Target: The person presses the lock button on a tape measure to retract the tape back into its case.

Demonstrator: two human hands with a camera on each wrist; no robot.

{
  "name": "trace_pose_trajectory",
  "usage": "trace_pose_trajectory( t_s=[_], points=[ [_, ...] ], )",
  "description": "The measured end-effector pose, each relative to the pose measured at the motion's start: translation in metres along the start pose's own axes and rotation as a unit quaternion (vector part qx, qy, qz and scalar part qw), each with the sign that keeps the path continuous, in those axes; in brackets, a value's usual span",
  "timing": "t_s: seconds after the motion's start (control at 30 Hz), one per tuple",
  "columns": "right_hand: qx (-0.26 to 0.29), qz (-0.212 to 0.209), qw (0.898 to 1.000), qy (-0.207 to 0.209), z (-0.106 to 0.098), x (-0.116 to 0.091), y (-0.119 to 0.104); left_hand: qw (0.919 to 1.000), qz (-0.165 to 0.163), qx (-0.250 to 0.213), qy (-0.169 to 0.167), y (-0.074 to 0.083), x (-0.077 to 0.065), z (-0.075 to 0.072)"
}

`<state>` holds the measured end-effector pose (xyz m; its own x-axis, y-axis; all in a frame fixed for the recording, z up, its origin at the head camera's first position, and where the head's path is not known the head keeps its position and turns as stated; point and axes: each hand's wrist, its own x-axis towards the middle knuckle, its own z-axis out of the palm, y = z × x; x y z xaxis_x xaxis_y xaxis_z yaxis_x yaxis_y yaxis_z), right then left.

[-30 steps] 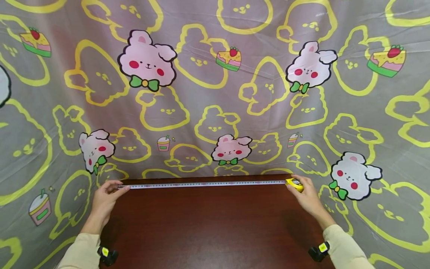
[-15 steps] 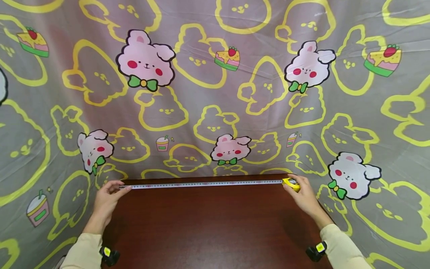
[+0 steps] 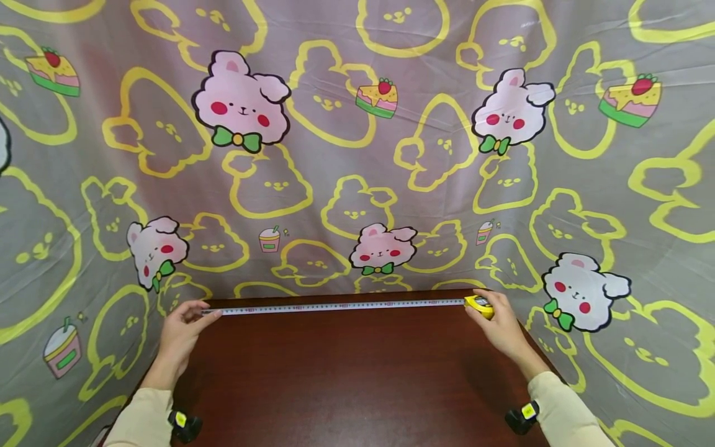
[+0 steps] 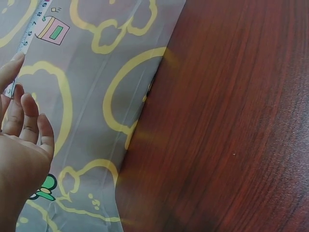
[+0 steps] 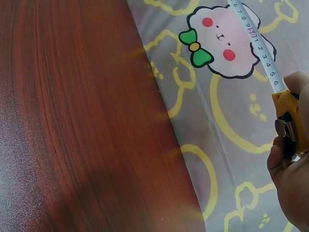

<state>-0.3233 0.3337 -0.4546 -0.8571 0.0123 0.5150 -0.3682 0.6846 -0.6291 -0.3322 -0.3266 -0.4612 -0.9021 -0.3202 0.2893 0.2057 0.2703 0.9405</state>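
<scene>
A white tape blade stretches nearly level between my two hands in the head view. My left hand pinches its free end between thumb and fingers; in the left wrist view the thumb lies over the blade near its tip. The yellow tape measure sits in my right hand, with the fingers and thumb around its case. In the right wrist view the blade runs straight out of the tape measure's case, with a red 50 mark a little way from its mouth.
Below the blade lies a dark red-brown wooden tabletop. A grey curtain printed with yellow outlines and rabbit faces hangs at the back and both sides. Each wrist wears a small black camera, such as the left camera.
My hands have come closer together, the right moving left and the left slightly right. The blade showing between them is shorter. Both grips stay the same.
</scene>
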Motion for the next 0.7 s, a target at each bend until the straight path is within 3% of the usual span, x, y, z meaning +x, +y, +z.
trace_pose_trajectory(
  t_s=[0.7],
  points=[
    [0.003,-0.014,1.0,-0.002,0.0099,0.0023,-0.0001,0.9999,0.001,0.007,-0.007,0.0004,-0.005,0.005]
  ],
)
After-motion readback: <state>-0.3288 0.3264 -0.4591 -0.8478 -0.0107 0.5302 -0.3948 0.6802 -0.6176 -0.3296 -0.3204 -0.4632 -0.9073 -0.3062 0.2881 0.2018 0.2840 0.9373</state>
